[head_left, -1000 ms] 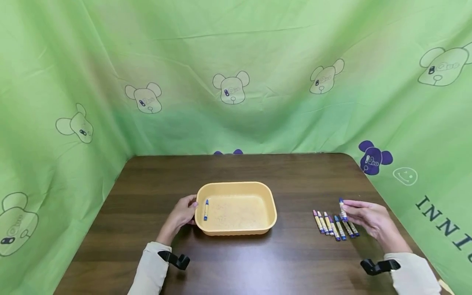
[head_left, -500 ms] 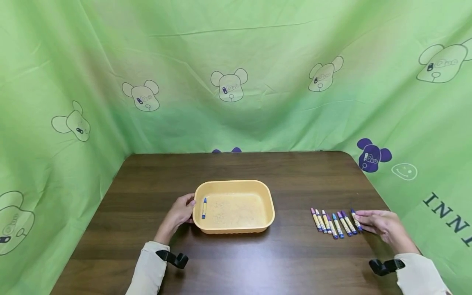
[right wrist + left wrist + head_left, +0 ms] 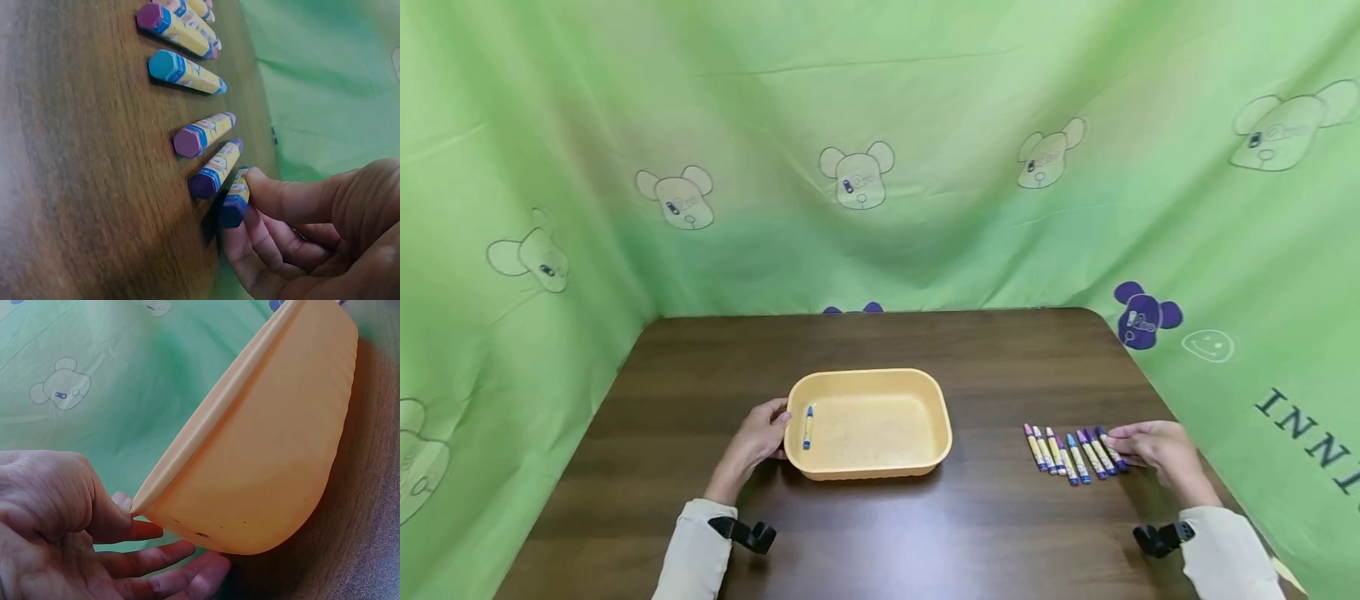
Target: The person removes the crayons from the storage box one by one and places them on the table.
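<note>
My left hand [image 3: 756,437] grips the left end of a yellow plastic tray [image 3: 880,425]. In the left wrist view the thumb is at the tray's rim [image 3: 206,422] and the other fingers curl below it. One blue crayon [image 3: 808,429] with a yellow wrapper lies inside, near the left wall. At the right, my right hand [image 3: 1159,450] pinches a dark blue crayon [image 3: 236,200] between thumb and fingers, at the right end of a row. Beside it lie a dark purple crayon [image 3: 217,170] and a lighter purple crayon [image 3: 205,134].
Several more wrapped crayons continue the row leftward, among them a light blue crayon [image 3: 187,74] and a pink crayon [image 3: 1032,442]. The brown wooden table [image 3: 880,542] has a green cloth [image 3: 760,250] with printed bear heads hanging around its back and sides.
My right hand has brought the dark blue crayon down from above the row to its right end, then slightly left toward its neighbour. The left hand keeps its grip on the tray.
</note>
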Available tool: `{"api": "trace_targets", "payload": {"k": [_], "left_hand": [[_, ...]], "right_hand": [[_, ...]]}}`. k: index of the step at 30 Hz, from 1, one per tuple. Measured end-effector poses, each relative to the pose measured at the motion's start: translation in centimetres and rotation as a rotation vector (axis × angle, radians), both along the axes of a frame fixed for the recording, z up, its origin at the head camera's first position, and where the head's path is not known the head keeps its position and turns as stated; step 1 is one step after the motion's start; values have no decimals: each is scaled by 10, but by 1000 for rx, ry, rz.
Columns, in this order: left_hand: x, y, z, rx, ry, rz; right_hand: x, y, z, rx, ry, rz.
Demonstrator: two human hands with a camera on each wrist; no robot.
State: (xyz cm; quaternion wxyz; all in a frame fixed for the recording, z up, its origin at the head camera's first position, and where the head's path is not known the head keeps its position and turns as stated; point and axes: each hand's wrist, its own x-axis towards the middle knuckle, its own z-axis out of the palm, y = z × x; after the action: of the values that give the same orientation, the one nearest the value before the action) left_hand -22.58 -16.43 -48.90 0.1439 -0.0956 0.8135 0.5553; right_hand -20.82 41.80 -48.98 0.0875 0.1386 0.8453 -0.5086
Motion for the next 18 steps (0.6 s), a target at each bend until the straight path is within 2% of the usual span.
{"api": "trace_targets", "payload": {"k": [5, 9, 15, 18], "left_hand": [[4, -5, -2, -8, 5, -8], [0, 3, -4, 1, 22, -32], [-1, 1, -4, 37, 34, -29], [-1, 1, -1, 37, 34, -24]], "right_hand": [[-4, -12, 1, 150, -20, -39], [5, -8, 2, 243, -29, -97], [6, -11, 4, 297, -48, -89], [7, -11, 9, 260, -36, -94]]}}
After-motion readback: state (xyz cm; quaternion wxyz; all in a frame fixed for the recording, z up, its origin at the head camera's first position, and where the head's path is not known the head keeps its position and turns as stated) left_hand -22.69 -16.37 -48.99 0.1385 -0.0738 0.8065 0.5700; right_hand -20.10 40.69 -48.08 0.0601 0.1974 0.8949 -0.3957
